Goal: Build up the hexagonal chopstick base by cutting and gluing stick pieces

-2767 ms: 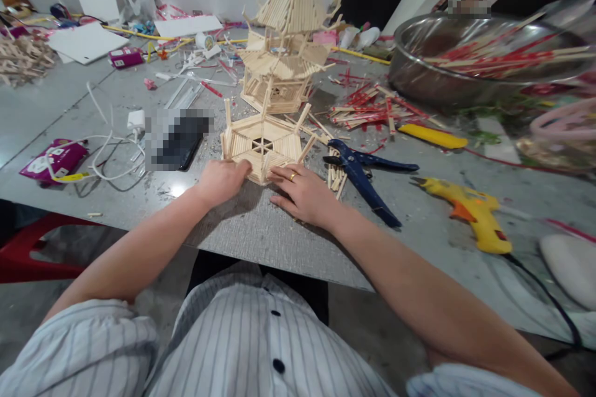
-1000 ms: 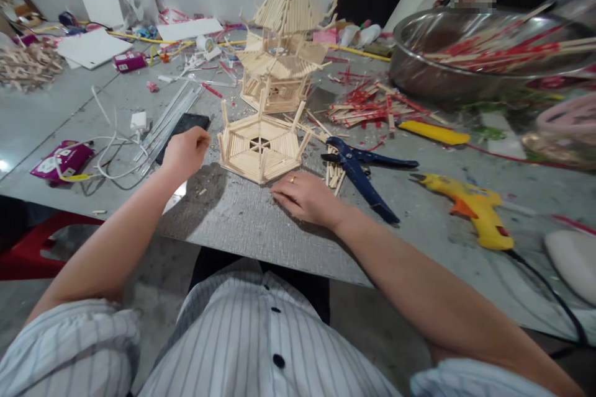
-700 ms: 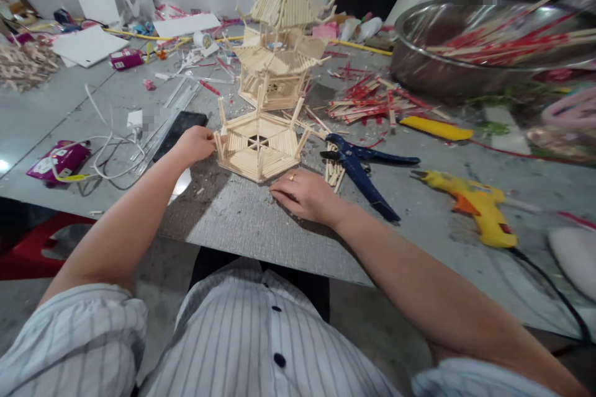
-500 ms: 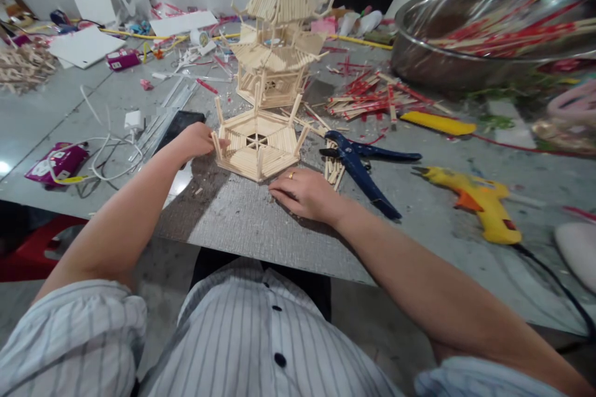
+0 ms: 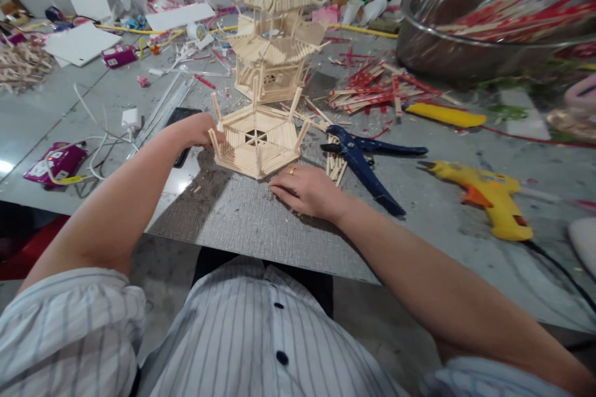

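Note:
A flat hexagonal frame of pale wooden sticks [image 5: 256,142] lies on the grey table [image 5: 261,223] in front of me, with short posts standing at its corners. My left hand [image 5: 193,130] is closed on the frame's left corner post. My right hand [image 5: 307,189] rests flat on the table just right of the frame's near edge, fingers stretched out, a ring on one finger. Behind the frame stands a tall stick pagoda [image 5: 274,31].
Blue cutters [image 5: 363,158] and a yellow glue gun [image 5: 488,195] lie to the right. A steel bowl of red-tipped sticks [image 5: 488,18] sits at the back right, loose sticks [image 5: 372,93] before it. A phone [image 5: 181,121], white cable [image 5: 107,142] and pink packet [image 5: 53,161] lie left.
My left hand left the frame's near edge, lifted to the left, then came back and closed on the left corner post. My right hand has stayed flat on the table.

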Demonstrator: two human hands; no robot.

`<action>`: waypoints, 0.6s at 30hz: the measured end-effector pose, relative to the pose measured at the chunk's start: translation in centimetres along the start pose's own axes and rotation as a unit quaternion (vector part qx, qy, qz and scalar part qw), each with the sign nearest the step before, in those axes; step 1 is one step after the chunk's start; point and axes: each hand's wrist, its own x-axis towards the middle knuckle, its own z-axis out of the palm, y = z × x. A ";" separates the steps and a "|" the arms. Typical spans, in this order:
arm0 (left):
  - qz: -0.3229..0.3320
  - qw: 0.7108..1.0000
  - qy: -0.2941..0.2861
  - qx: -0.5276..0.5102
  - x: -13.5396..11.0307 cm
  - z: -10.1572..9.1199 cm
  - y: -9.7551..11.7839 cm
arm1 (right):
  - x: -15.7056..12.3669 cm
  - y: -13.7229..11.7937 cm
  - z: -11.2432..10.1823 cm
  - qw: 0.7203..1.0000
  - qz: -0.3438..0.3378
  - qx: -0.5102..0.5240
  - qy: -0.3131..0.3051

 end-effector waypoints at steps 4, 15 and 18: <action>-0.014 1.000 -0.008 -0.018 -0.6 -0.1 0.5 | 0.0 0.0 -0.1 1.000 0.005 0.005 -0.006; -0.024 0.995 -0.024 -0.097 -0.8 -0.1 0.6 | 0.0 0.1 0.0 1.000 0.005 0.004 -0.003; -0.028 0.995 -0.021 -0.098 -0.7 0.0 0.5 | 0.0 0.1 0.0 1.000 0.003 0.006 -0.002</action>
